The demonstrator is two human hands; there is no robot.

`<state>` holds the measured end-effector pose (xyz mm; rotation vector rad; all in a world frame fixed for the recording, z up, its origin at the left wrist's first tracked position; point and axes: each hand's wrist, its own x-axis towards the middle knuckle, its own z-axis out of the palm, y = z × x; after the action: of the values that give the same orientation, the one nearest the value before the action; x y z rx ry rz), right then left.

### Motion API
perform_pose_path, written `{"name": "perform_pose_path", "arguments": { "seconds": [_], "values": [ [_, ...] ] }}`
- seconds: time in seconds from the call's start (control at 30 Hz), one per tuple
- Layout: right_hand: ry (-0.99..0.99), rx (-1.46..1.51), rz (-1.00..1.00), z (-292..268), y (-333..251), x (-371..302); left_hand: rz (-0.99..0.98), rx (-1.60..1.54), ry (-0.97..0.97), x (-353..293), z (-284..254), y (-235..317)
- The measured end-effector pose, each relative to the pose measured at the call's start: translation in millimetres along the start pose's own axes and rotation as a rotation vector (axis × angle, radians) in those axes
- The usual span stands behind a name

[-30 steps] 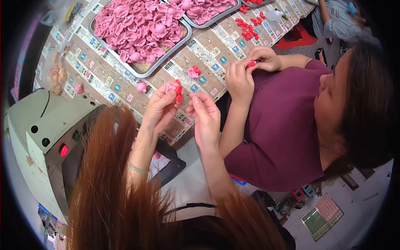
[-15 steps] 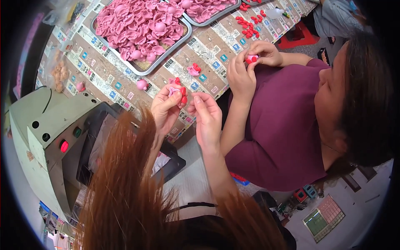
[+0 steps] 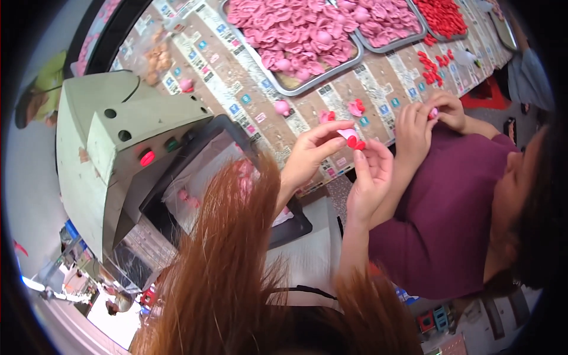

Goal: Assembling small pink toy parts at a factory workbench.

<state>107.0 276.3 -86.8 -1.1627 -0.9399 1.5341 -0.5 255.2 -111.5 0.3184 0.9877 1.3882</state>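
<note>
My left hand [image 3: 313,155] pinches a small pink molded piece [image 3: 347,134] between thumb and fingers. A red bow-shaped part [image 3: 356,142] sits at the lower right edge of that piece. My right hand [image 3: 370,180] is closed, its thumb and fingertips at the red bow; the fingers partly hide the contact. On the table just beyond my hands lie two pink pieces with red parts, one [image 3: 326,116] close to my left fingers and another [image 3: 356,107] farther right. A round pink piece [image 3: 282,107] rests to their left.
A metal tray [image 3: 296,92] heaped with pink pieces stands at the back, with a second pink-filled tray [image 3: 390,47] and red parts [image 3: 441,18] rightward. Loose red parts [image 3: 431,68] lie nearby. A co-worker's hands [image 3: 417,130] hold a small piece. A pale green machine [image 3: 112,142] stands left.
The view has swung left, so the scene sits farther right. My right fingertips, apart from the piece before, have come up to its red bow. My left hand has turned the piece.
</note>
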Motion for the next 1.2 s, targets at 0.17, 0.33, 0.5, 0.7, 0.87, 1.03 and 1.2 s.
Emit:
{"name": "perform_pose_path", "arguments": {
  "seconds": [0.17,0.33,0.5,0.7,0.87,1.03,1.2],
  "values": [
    [-0.061,-0.092,-0.113,14.5,0.7,-9.5,0.028,-0.081,-0.033,-5.7,-4.9,6.5],
    [-0.058,-0.053,-0.122,15.2,-3.3,-10.7,0.069,-0.097,-0.065,-7.7,-2.7,12.3],
    [-0.065,-0.02,-0.114,18.1,-1.1,-10.9,0.139,0.014,-0.042,-10.7,-4.2,19.3],
    [-0.035,-0.023,-0.015,12.0,3.5,-3.9,0.092,0.209,0.055,-1.7,-14.1,15.4],
    [0.101,-0.077,0.115,4.6,15.8,2.6,-0.09,0.913,0.337,15.7,-35.1,-2.6],
    [0.086,-0.081,0.122,4.3,17.9,10.8,0.078,1.192,0.451,37.3,-42.8,-24.8],
    [0.09,-0.088,0.107,5.7,21.8,22.6,0.103,1.324,0.458,42.0,-33.1,4.3]
  ]
}}
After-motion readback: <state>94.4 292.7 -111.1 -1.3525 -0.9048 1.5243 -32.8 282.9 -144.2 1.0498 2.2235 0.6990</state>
